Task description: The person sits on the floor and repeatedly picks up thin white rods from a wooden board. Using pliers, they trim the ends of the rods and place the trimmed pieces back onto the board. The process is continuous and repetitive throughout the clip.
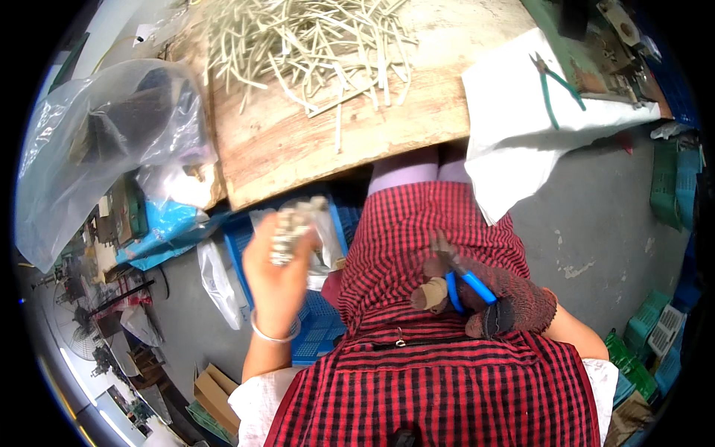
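Note:
My left hand [274, 287], bare with a bangle at the wrist, is closed around a bundle of thin, pale tube-like pieces [286, 237]. It is above a blue plastic crate, left of my lap, and slightly blurred by motion. In my right hand [525, 302], which wears a dark knitted glove with tan wrapping on a finger, are pliers with blue handles [477, 287]. Their dark jaws point away from me, over my red-and-black checked apron [417, 246]. Ahead, many loose pale strips [305, 48] lie heaped on the wooden table [290, 153].
Green-handled pliers [549, 89] lie on a white sheet [514, 141] draped at the table's right. A clear plastic bag [67, 164] stands at the left. The blue crate [316, 331] sits below my left hand. Green and blue crates [646, 320] stack at the right.

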A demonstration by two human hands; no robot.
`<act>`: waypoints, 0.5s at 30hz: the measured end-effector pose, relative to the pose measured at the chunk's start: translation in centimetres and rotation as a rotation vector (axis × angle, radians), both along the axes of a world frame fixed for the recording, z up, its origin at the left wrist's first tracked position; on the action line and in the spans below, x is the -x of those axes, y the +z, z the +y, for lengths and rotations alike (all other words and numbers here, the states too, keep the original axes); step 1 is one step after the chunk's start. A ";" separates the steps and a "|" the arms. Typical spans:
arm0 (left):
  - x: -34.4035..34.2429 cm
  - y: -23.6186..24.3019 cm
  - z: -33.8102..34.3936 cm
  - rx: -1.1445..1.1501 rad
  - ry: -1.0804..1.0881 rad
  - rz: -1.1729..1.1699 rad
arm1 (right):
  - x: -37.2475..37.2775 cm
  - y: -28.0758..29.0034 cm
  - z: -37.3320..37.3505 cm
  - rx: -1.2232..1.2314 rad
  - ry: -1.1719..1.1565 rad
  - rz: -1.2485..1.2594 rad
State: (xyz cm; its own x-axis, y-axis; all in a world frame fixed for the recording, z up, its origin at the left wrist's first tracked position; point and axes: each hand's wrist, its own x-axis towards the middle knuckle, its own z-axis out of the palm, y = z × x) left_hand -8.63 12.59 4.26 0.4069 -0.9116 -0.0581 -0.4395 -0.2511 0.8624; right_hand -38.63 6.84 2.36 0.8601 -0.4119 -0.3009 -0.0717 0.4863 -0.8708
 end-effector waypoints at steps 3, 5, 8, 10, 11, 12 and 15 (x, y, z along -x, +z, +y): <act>-4.1 -3.3 2.6 0.051 0.257 0.174 | 0.1 -0.6 -0.2 -0.125 -0.013 0.027; -6.1 -7.8 4.7 0.133 0.328 0.232 | 0.2 -1.4 0.1 -0.434 -0.091 0.023; -8.9 -15.9 8.1 0.059 0.429 0.145 | 0.0 -0.2 0.1 -0.473 -0.161 0.061; -12.2 -23.0 13.3 -0.211 0.456 -0.200 | 0.1 -0.1 -0.1 -0.283 -0.077 0.102; -13.1 -25.2 14.8 -0.399 0.494 -0.317 | 0.1 0.0 -0.6 -0.069 0.008 0.141; -12.8 -24.3 14.0 -0.309 0.447 -0.450 | 0.2 -0.2 -0.6 -0.100 -0.014 0.100; -6.7 -12.6 5.4 0.083 0.358 -0.467 | 1.0 -0.9 1.2 -0.656 -0.276 -0.202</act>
